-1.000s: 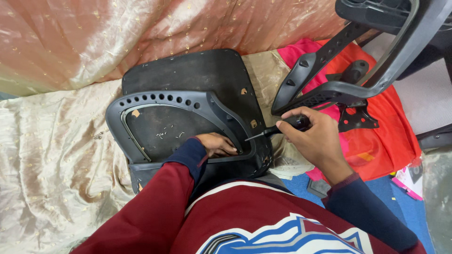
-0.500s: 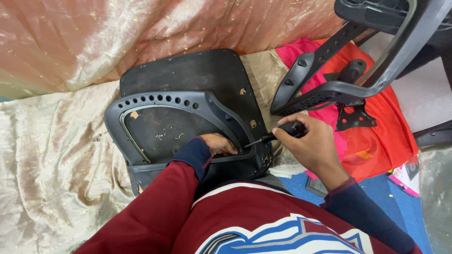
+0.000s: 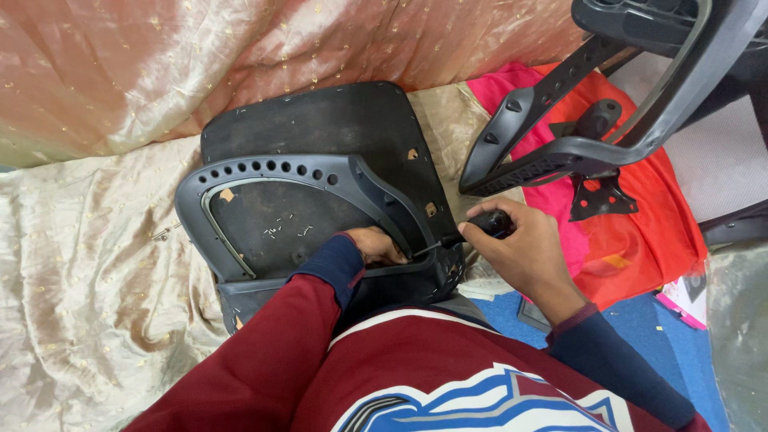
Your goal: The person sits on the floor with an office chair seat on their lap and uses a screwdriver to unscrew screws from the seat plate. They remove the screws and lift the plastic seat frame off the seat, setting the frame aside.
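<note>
I see my right hand (image 3: 532, 256) right of centre in the frame, its fingers wrapped tight around the black handle of a screwdriver (image 3: 468, 230). The thin shaft runs left and slightly down from the handle, its tip ending at the lower right corner of the grey chair frame (image 3: 240, 172), close to my left hand (image 3: 376, 244). That left hand lies at the centre of the frame with its fingers curled and pressed against the inner edge of the chair frame; I cannot tell whether it pinches anything small. The chair frame has a row of round holes along its upper rim and lies on a black seat board (image 3: 336, 120), which fills the upper middle of the frame. A few small screws (image 3: 164, 234) lie on the gold cloth (image 3: 88, 264) just left of the frame. At the upper right stands a dark grey chair armrest part (image 3: 560, 152) over a pink and orange cloth (image 3: 640, 232), with a black metal bracket (image 3: 600, 196) below it. Blue floor (image 3: 640, 336) shows at the lower right, and my maroon sleeves fill the bottom
</note>
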